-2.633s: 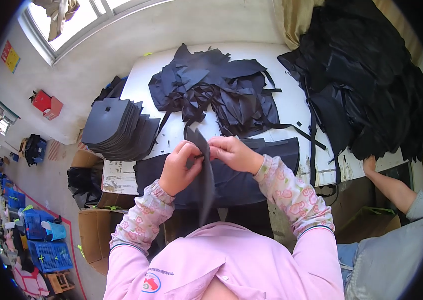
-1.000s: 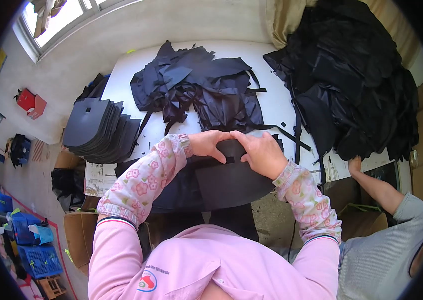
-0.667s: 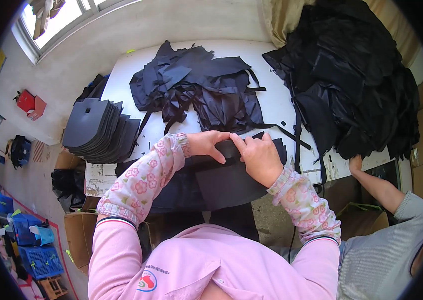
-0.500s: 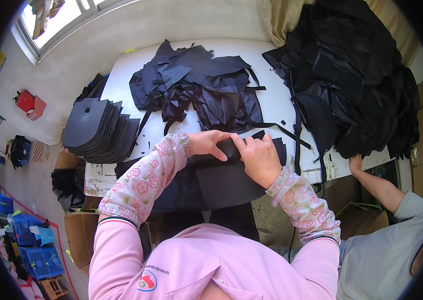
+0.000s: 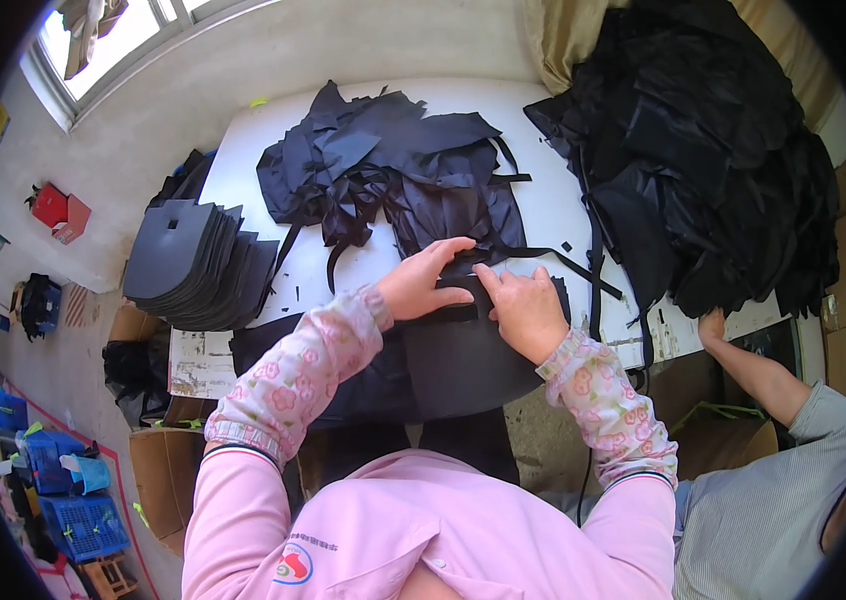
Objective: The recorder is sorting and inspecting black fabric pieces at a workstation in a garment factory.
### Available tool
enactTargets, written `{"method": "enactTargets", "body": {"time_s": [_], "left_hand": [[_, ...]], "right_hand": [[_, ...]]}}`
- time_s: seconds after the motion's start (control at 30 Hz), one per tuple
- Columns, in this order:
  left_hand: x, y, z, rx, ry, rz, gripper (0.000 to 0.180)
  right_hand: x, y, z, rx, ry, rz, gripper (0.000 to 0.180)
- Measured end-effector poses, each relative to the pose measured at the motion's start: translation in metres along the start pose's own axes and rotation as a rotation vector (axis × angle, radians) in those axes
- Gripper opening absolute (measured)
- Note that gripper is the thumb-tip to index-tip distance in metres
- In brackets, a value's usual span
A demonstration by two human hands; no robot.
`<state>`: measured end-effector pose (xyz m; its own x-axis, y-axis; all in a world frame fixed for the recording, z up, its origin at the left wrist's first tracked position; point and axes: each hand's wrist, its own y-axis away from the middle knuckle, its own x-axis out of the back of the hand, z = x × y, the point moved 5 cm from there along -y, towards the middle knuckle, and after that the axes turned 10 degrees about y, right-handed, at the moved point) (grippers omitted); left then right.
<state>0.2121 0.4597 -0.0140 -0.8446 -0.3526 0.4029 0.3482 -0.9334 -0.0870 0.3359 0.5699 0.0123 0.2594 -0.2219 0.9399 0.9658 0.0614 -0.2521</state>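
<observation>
Both hands (image 5: 423,285) (image 5: 523,310) press flat, fingers spread, grasping nothing, on dark floppy fabric piece (image 5: 453,350).

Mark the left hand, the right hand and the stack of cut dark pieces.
left hand (image 5: 425,282), head view, back of the hand
right hand (image 5: 523,312), head view, back of the hand
stack (image 5: 193,262), head view, top piece

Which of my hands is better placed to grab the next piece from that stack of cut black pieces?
Probably left. The stack of cut pieces lies on your left side, and the left hand is nearer to it. The right hand presses flat on the black sheet, farther away.
</observation>
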Motion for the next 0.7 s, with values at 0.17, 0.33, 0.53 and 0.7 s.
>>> {"method": "enactTargets", "body": {"time_s": [0.17, 0.33, 0.53, 0.7], "left_hand": [[-0.066, 0.054, 0.011, -0.31, -0.598, -0.143, 0.081], [-0.093, 0.082, -0.031, -0.164, -0.671, -0.189, 0.087], [-0.1, 0.077, -0.035, -0.158, -0.654, -0.194, 0.087], [-0.101, 0.079, -0.038, -0.14, -0.633, -0.187, 0.087]], "right_hand": [[-0.051, 0.0, 0.024, -0.014, -0.113, -0.102, 0.054], [-0.076, -0.045, 0.047, -0.071, -0.327, -0.153, 0.049], [-0.129, -0.12, 0.08, -0.338, -0.497, -0.083, 0.048], [-0.147, -0.143, 0.069, -0.531, -0.339, -0.312, 0.043]]}}
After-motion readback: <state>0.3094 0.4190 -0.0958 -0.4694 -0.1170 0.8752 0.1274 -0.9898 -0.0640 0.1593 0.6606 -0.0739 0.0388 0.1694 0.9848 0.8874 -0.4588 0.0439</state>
